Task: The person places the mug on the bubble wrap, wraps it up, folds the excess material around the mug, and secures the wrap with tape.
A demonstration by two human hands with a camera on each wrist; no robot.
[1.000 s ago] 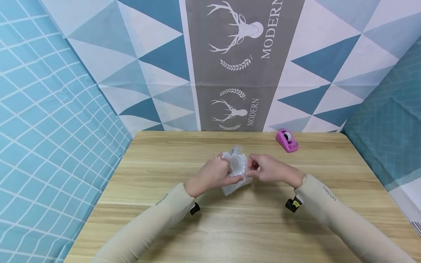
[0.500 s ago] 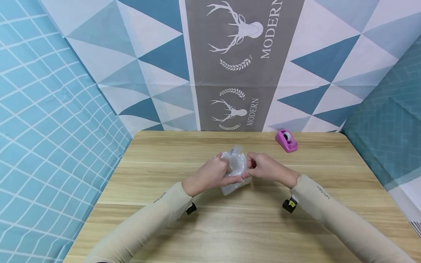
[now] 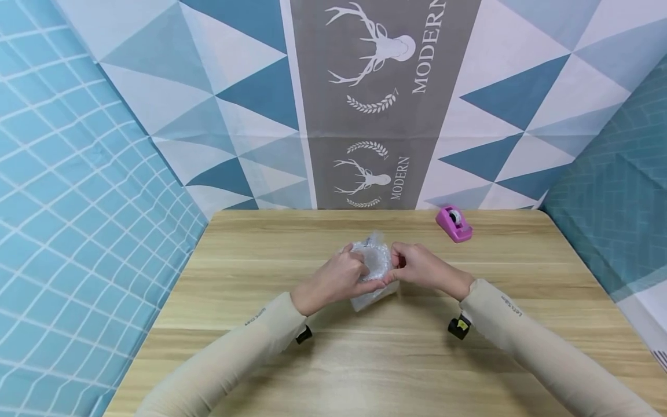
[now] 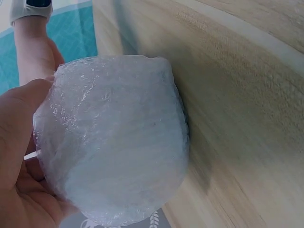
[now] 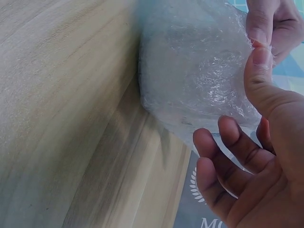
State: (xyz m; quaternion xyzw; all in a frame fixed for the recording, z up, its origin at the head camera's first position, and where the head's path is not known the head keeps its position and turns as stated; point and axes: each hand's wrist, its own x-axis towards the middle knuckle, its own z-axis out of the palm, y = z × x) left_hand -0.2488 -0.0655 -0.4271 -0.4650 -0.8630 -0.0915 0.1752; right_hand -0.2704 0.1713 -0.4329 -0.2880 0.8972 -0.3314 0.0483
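A rounded, cup-like object wrapped in crinkled clear plastic (image 3: 376, 259) stands at the middle of the wooden table, with a tuft of wrap at its far side. What lies beneath the wrap cannot be made out. My left hand (image 3: 336, 278) grips its left side, fingers over the top edge and thumb along the near side. At the right edge my right hand (image 3: 423, 265) pinches the plastic wrap (image 5: 204, 71) between thumb and forefinger, close to the left thumb tip. In the right wrist view, the other right fingers (image 5: 228, 166) curve loosely beside the object.
A pink tape dispenser (image 3: 454, 223) with a roll in it sits near the back right of the wooden table (image 3: 250, 255). Patterned cloth (image 3: 245, 98) hangs behind the table, and blue checked cloth (image 3: 88, 191) lines the left.
My right hand has shifted slightly left, and its thumb has come against the left thumb tip. The wrapped object and the tape dispenser keep their places.
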